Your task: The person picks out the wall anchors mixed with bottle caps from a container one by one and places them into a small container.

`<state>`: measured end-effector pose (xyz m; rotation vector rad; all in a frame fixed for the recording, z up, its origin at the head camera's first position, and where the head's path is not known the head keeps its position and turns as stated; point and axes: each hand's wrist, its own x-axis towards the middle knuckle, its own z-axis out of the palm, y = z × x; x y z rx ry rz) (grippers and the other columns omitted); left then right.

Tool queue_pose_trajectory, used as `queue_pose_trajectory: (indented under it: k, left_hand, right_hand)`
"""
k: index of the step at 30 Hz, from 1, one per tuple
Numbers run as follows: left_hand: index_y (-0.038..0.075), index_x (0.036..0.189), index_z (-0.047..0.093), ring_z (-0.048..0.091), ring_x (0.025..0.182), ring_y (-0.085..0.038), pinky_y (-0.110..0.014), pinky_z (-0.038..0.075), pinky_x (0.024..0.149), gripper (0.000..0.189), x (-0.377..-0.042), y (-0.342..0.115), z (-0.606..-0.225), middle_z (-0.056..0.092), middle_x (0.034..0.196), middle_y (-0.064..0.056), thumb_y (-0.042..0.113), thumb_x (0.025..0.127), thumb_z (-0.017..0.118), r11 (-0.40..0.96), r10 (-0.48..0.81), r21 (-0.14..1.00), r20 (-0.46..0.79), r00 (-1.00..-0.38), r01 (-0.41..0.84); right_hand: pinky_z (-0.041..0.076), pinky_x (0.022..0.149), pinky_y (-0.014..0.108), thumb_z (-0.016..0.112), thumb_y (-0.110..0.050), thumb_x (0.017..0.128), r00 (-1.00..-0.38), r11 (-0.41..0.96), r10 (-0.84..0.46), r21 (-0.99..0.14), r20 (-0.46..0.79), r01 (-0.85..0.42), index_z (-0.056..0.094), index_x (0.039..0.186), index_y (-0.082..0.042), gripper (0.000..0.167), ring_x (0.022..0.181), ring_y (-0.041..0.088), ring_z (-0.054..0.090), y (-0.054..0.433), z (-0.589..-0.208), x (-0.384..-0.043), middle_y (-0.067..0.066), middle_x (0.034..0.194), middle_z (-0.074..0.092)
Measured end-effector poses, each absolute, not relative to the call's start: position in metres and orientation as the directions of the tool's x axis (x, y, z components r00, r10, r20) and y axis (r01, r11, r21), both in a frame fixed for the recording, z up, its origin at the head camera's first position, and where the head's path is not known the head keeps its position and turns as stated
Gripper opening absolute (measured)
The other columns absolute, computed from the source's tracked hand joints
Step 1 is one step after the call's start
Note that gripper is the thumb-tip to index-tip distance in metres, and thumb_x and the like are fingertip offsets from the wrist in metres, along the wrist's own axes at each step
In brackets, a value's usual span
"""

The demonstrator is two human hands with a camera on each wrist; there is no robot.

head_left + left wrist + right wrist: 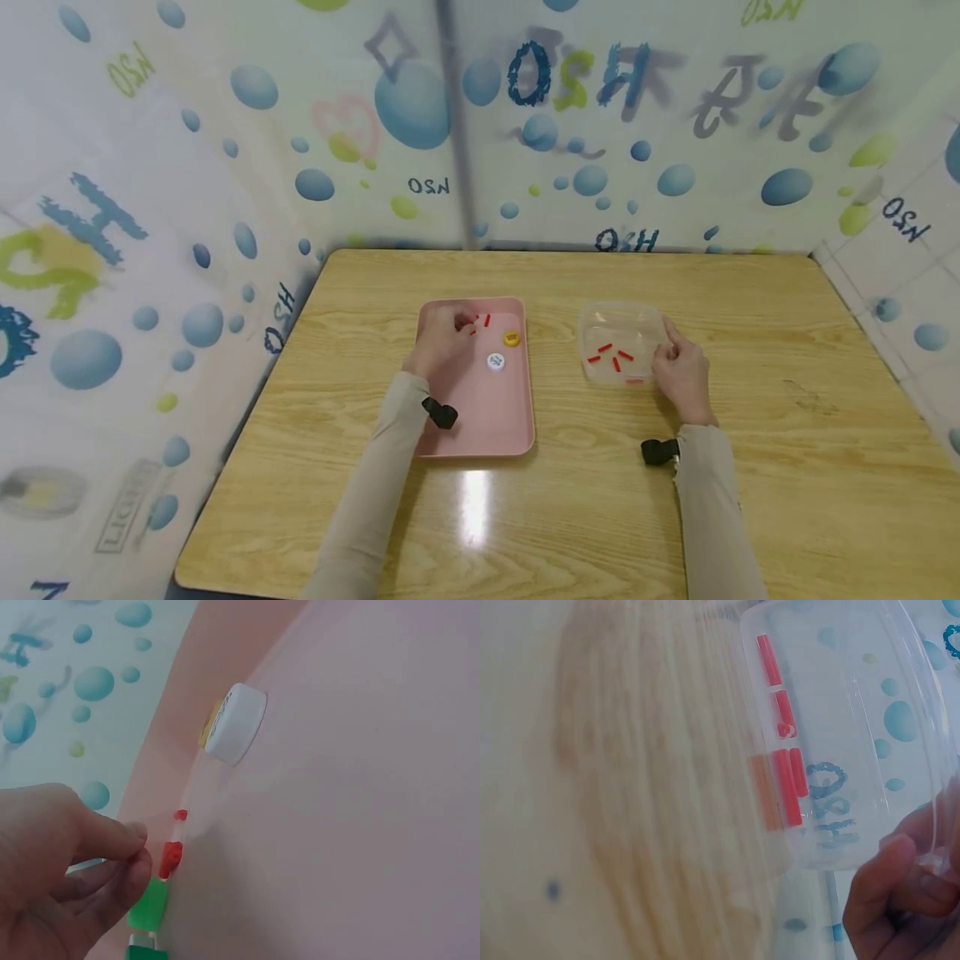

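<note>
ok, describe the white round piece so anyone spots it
On the wooden table, find the pink tray. Inside, the white round piece lies nearer the wearer than the yellow round piece; its white colour sets it apart.

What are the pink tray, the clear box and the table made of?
Pink tray: probably smooth plastic, given its even colour and rounded corners. Clear box: likely glossy plastic, see-through with shiny highlights. Table: shiny wood or wood-look laminate, showing grain and glare.
</note>
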<state>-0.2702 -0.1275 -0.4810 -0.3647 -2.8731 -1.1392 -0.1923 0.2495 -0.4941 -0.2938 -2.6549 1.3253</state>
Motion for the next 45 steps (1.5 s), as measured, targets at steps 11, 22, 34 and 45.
queue_pose_trajectory:
  k: [11, 22, 34, 45]
  left_hand:
    - [0.002, 0.103, 0.075, 0.061, 0.086, -0.024, -0.033, 0.053, 0.079, 0.011, -0.266, -0.124, -0.479, 0.068, 0.094, -0.010, 0.006, 0.093, 0.071, 0.785, 0.162, 0.600, 0.045, -0.986, 0.156]
    - [0.006, 0.097, 0.079, 0.062, 0.089, -0.021, -0.034, 0.054, 0.084, 0.010, -0.266, -0.122, -0.480, 0.072, 0.097, -0.008, 0.004, 0.094, 0.070, 0.859, 0.145, 0.483, 0.081, -0.986, 0.166]
    - [0.007, 0.097, 0.078, 0.063, 0.088, -0.022, -0.034, 0.055, 0.083, 0.010, -0.265, -0.124, -0.483, 0.072, 0.097, -0.007, 0.004, 0.092, 0.071, 0.816, 0.140, 0.556, 0.072, -0.988, 0.156]
    - [0.009, 0.104, 0.079, 0.066, 0.094, -0.020, -0.037, 0.056, 0.088, 0.015, -0.262, -0.125, -0.473, 0.076, 0.102, -0.005, 0.010, 0.090, 0.075, 0.689, 0.188, 0.704, 0.051, -0.981, 0.169]
  right_hand:
    - [0.029, 0.044, 0.025, 0.040, -0.011, 0.101, -0.971, 0.587, 0.228, -0.805, 0.070, 0.079, 0.038, 0.156, -0.011, 0.055, 0.046, 0.007, 0.024, 0.249, -0.495, -0.191, -0.007, 0.054, 0.031]
    - [0.029, 0.044, 0.025, 0.041, -0.010, 0.101, -0.970, 0.579, 0.231, -0.812, 0.073, 0.077, 0.040, 0.155, -0.011, 0.054, 0.046, 0.007, 0.025, 0.248, -0.495, -0.192, -0.008, 0.053, 0.031]
    - [0.030, 0.044, 0.025, 0.040, -0.010, 0.101, -0.971, 0.574, 0.227, -0.816, 0.071, 0.074, 0.039, 0.155, -0.010, 0.055, 0.046, 0.007, 0.025, 0.247, -0.494, -0.190, -0.008, 0.053, 0.030]
    - [0.030, 0.046, 0.026, 0.040, -0.011, 0.101, -0.969, 0.571, 0.241, -0.815, 0.054, 0.096, 0.039, 0.155, -0.011, 0.055, 0.048, 0.008, 0.026, 0.248, -0.494, -0.190, -0.008, 0.054, 0.030]
